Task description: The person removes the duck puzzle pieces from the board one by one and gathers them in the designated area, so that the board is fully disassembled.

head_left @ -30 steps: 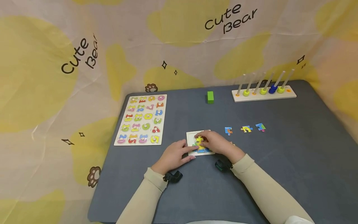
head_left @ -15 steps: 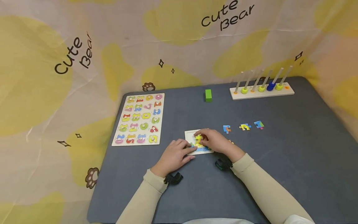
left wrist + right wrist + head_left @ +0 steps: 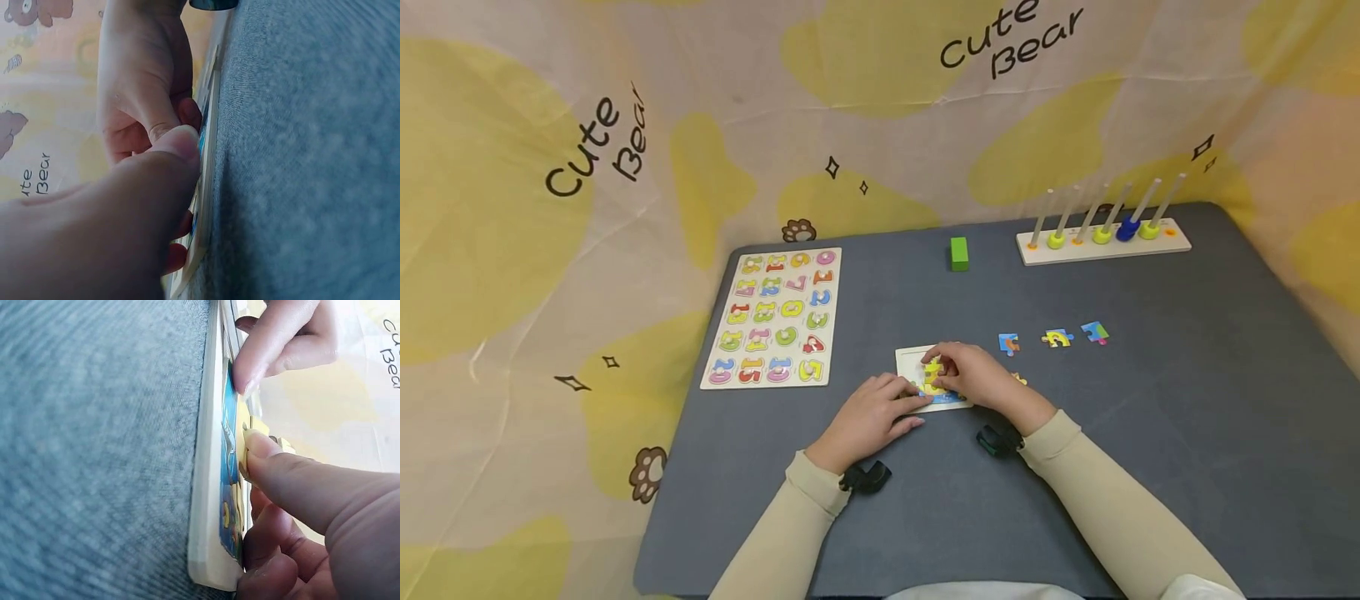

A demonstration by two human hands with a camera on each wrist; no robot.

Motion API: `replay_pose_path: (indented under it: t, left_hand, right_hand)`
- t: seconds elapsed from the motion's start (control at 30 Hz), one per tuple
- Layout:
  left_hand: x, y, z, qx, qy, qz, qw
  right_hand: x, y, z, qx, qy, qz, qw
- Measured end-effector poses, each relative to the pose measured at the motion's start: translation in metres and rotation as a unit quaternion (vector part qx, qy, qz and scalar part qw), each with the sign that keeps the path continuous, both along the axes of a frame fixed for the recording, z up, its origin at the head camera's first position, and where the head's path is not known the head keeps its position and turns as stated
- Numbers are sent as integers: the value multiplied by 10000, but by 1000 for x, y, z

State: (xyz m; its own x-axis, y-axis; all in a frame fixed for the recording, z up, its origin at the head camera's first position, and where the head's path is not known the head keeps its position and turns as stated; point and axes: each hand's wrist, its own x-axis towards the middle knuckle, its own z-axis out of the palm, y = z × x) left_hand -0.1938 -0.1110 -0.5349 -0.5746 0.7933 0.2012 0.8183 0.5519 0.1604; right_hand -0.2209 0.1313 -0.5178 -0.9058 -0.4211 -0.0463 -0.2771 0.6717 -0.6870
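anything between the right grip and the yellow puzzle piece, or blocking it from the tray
Nothing visible: the right grip pinches the yellow puzzle piece over the puzzle tray. The left grip lies close by, not visibly in between; the piece's underside is hidden.

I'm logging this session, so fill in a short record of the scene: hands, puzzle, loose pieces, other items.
Right hand: pinches a yellow piece at the puzzle tray
Left hand: fingers on the puzzle tray
Puzzle tray fill: partial; far left corner bare
Loose pieces: three right of the puzzle tray, another partly hidden
Left side: number board
Back edge: green block, peg stand with rings
Surface: gray table
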Motion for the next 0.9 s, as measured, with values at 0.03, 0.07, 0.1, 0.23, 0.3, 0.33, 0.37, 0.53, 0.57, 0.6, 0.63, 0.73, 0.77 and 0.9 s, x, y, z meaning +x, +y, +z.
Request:
replay_pose_path:
  t: [0.03, 0.07, 0.1, 0.23, 0.3, 0.33, 0.37, 0.53, 0.57, 0.6, 0.63, 0.73, 0.77, 0.9]
  left_hand:
    - [0, 0, 0, 15, 19, -8, 10000]
    - [-1, 0, 0, 31, 29, -10, 10000]
    - [-1, 1, 0, 40, 42, -4, 10000]
    - [-1, 1, 0, -21, 12, 61, 10000]
    - [-1, 1, 0, -70, -28, 99, 9999]
    - [-1, 1, 1, -85, -37, 110, 9999]
    - [-1, 1, 1, -92, -45, 119, 9999]
    - [-1, 1, 1, -70, -65, 125, 9999]
    - [-1, 1, 1, -75, -60, 127, 9999]
    - [-1, 1, 0, -81, -48, 125, 9999]
    - [-1, 1, 0, -78, -27, 120, 9999]
    - [-1, 1, -1, -80, 38, 113, 9999]
    - [-1, 1, -1, -65, 45, 114, 9999]
    - [-1, 0, -1, -34, 12, 129, 9999]
  right_hand:
    - [0, 1, 0, -43, -10, -12, 10000]
    - [0, 1, -1, -91, -7, -20, 10000]
    - [0, 2, -1, -143, 1, -25, 9999]
    - [2, 3, -1, -268, 189, 14, 9995]
    - [4, 3, -1, -346, 363, 76, 9987]
    - [4, 3, -1, -411, 439, 104, 9981]
    - [5, 3, -1, -499, 489, 128, 9975]
    - [6, 3, -4, -964, 456, 150, 9942]
    - [6, 3, -5, -1007, 417, 133, 9940]
    - [7, 3, -5, -1027, 382, 122, 9939]
    - [7, 2, -5, -1019, 330, 96, 9942]
    - [8, 1, -4, -952, 178, -16, 9953]
    - [8, 0, -3, -925, 131, -38, 9956]
    - [8, -1, -2, -853, -28, -158, 9962]
